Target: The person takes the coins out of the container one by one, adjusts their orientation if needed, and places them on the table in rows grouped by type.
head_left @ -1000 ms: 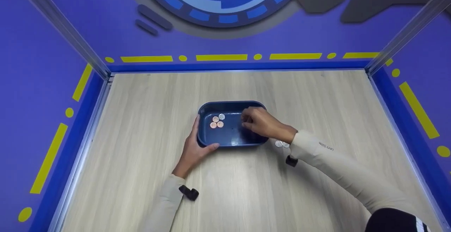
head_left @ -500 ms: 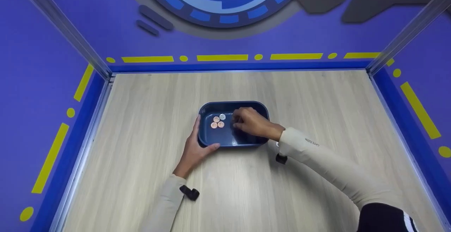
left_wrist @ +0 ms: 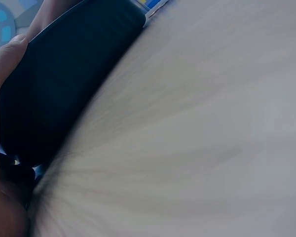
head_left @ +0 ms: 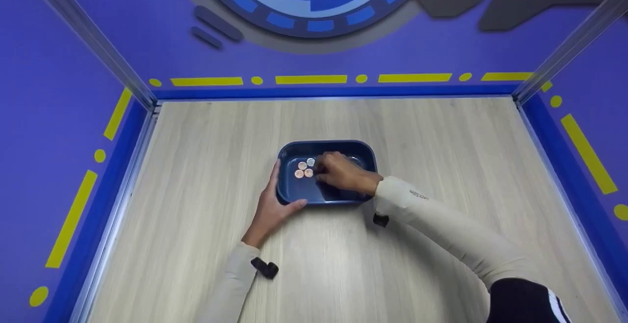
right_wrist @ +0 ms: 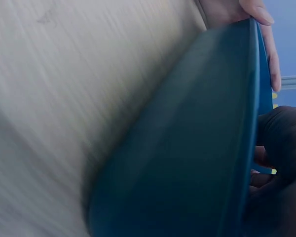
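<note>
A dark blue rectangular tray (head_left: 326,201) with rounded corners rests on the table. Inside it, towards the left, lie several small coin-like discs: copper-coloured coins (head_left: 300,174) and a silver coin (head_left: 310,162). My left hand (head_left: 274,210) holds the tray's near left corner, thumb along the front rim and fingers along the left side. In the left wrist view its thumb (left_wrist: 12,52) lies at the rim. My right hand (head_left: 343,172) reaches inside the tray with bent fingers, its fingertips just right of the coins. Whatever may be between those fingertips is hidden.
The light wood table (head_left: 314,274) surrounds the tray. Blue-purple panels (head_left: 314,58) with yellow marks stand behind and at both sides, joined by metal corner posts. My right sleeve (head_left: 431,220) crosses the table's right half.
My right hand has moved left inside the tray, nearer the coins. Its forearm now covers the silver coins seen on the table one second ago. My left hand has stayed put.
</note>
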A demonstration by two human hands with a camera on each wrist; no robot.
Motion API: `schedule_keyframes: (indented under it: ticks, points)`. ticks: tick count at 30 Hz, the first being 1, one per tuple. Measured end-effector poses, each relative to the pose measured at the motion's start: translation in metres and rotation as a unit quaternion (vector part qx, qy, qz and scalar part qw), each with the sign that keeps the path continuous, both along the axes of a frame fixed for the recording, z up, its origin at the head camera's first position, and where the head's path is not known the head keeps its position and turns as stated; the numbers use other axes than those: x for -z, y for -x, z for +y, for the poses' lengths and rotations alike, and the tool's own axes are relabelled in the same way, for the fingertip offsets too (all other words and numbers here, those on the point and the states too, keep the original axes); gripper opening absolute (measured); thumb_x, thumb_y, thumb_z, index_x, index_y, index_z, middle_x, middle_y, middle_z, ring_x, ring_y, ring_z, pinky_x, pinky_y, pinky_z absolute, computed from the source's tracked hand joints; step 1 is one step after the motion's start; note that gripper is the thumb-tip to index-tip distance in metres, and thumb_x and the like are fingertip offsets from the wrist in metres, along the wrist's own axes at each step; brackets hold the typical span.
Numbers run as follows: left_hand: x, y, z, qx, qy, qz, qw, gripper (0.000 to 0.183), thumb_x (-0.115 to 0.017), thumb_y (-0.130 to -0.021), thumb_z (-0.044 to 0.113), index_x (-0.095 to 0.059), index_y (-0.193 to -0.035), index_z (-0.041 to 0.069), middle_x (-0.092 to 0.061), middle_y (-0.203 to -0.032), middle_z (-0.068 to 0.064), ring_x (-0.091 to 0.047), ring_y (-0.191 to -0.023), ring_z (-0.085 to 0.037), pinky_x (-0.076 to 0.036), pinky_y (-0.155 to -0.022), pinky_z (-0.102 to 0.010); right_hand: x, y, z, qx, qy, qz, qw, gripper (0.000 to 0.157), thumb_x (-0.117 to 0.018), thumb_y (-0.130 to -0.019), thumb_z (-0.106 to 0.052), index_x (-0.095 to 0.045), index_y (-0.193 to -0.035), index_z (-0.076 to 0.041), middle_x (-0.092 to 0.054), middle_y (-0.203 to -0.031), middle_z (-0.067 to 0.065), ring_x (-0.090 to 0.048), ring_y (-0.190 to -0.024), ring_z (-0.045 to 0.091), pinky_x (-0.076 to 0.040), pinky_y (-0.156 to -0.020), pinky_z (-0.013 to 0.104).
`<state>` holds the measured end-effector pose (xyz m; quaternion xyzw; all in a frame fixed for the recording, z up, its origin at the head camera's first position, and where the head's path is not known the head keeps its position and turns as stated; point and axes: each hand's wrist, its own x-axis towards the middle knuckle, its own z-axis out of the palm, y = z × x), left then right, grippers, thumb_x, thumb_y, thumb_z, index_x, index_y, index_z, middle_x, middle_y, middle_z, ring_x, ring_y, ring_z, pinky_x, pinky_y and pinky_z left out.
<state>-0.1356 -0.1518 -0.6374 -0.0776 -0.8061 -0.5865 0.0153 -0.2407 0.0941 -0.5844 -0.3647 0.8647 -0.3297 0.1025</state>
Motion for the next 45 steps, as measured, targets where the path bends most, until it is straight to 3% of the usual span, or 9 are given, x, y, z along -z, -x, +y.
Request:
schedule_keyframes:
  ticks: [5, 11, 14, 17, 24, 29, 37, 44, 45]
  points:
    - [0.000, 0.000, 0.000, 0.001, -0.003, -0.001, 1.0000, 0.128, -0.097, -0.083, 0.038, -0.015, -0.179, 0.015, -0.034, -0.178, -0.017, -0.041, -0.158, -0.036, -0.033, -0.128, -0.054, 0.017, 0.007, -0.004, -0.001, 0.015, 0.017, 1.000, 0.012, -0.082, -0.095, -0.007, -0.079, -0.105, -0.002, -0.076, -0.097, 0.007, -0.069, -0.091, 0.019, -0.060, -0.080, 0.035]
    - [-0.001, 0.001, 0.001, 0.005, -0.002, 0.015, 0.9999, 0.126, -0.097, -0.084, 0.036, -0.017, -0.177, 0.010, -0.034, -0.176, -0.022, -0.041, -0.157, -0.040, -0.034, -0.128, -0.057, -0.009, -0.002, -0.016, 0.017, -0.012, 0.000, 1.000, 0.013, -0.081, -0.095, -0.001, -0.078, -0.107, 0.004, -0.078, -0.100, 0.013, -0.068, -0.095, 0.027, -0.059, -0.084, 0.046]
    - [-0.001, 0.001, 0.000, 0.004, -0.002, 0.017, 0.9999, 0.127, -0.098, -0.083, 0.037, -0.017, -0.177, 0.009, -0.034, -0.176, -0.023, -0.042, -0.157, -0.040, -0.033, -0.128, -0.058, -0.011, -0.002, -0.019, 0.028, -0.023, 0.003, 0.999, 0.013, -0.081, -0.095, -0.001, -0.078, -0.107, 0.003, -0.077, -0.099, 0.015, -0.068, -0.095, 0.029, -0.059, -0.083, 0.047]
    - [-0.001, 0.001, 0.000, 0.005, -0.003, 0.013, 0.9999, 0.128, -0.098, -0.083, 0.039, -0.016, -0.178, 0.010, -0.033, -0.177, -0.021, -0.041, -0.158, -0.038, -0.033, -0.128, -0.057, -0.003, 0.000, -0.020, 0.036, -0.017, 0.016, 0.999, 0.011, -0.082, -0.093, -0.003, -0.078, -0.103, 0.000, -0.074, -0.095, 0.012, -0.067, -0.090, 0.026, -0.058, -0.078, 0.046]
    - [0.002, 0.001, 0.000, 0.005, -0.005, 0.009, 0.9999, 0.130, -0.097, -0.083, 0.041, -0.014, -0.178, 0.011, -0.033, -0.177, -0.020, -0.041, -0.158, -0.037, -0.033, -0.129, -0.055, 0.050, 0.018, -0.020, 0.055, 0.013, 0.030, 0.998, 0.009, -0.083, -0.090, -0.012, -0.078, -0.097, -0.010, -0.066, -0.092, 0.003, -0.062, -0.085, 0.019, -0.055, -0.072, 0.039]
    - [0.002, 0.001, 0.000, 0.004, -0.007, 0.011, 0.9999, 0.128, -0.097, -0.084, 0.037, -0.014, -0.178, 0.013, -0.033, -0.178, -0.019, -0.042, -0.158, -0.037, -0.033, -0.128, -0.056, 0.064, 0.024, -0.023, 0.067, -0.007, 0.043, 0.997, 0.012, -0.086, -0.089, -0.015, -0.075, -0.094, -0.013, -0.062, -0.089, 0.001, -0.059, -0.082, 0.019, -0.051, -0.068, 0.039]
    - [0.002, 0.001, 0.000, 0.006, -0.002, 0.010, 0.9999, 0.128, -0.096, -0.085, 0.039, -0.013, -0.179, 0.015, -0.031, -0.178, -0.018, -0.042, -0.158, -0.037, -0.034, -0.127, -0.057, 0.066, 0.024, -0.026, 0.072, -0.054, 0.044, 0.995, 0.015, -0.086, -0.092, -0.019, -0.072, -0.097, -0.014, -0.061, -0.092, 0.003, -0.061, -0.082, 0.023, -0.054, -0.067, 0.046]
    - [0.003, 0.002, -0.001, 0.011, -0.002, 0.013, 0.9999, 0.128, -0.095, -0.086, 0.045, -0.013, -0.178, 0.010, -0.030, -0.179, -0.018, -0.039, -0.160, -0.036, -0.033, -0.128, -0.056, 0.063, 0.022, -0.024, 0.068, -0.016, 0.024, 0.997, 0.016, -0.080, -0.096, -0.012, -0.064, -0.095, -0.015, -0.063, -0.082, -0.002, -0.062, -0.074, 0.020, -0.051, -0.064, 0.040]
    - [0.003, 0.002, -0.001, 0.010, -0.003, 0.012, 0.9999, 0.128, -0.095, -0.086, 0.044, -0.013, -0.178, 0.010, -0.030, -0.179, -0.019, -0.040, -0.159, -0.036, -0.033, -0.128, -0.057, 0.052, 0.016, -0.024, 0.066, -0.014, 0.028, 0.997, 0.015, -0.079, -0.097, -0.012, -0.063, -0.096, -0.014, -0.064, -0.081, -0.001, -0.062, -0.073, 0.020, -0.051, -0.063, 0.039]
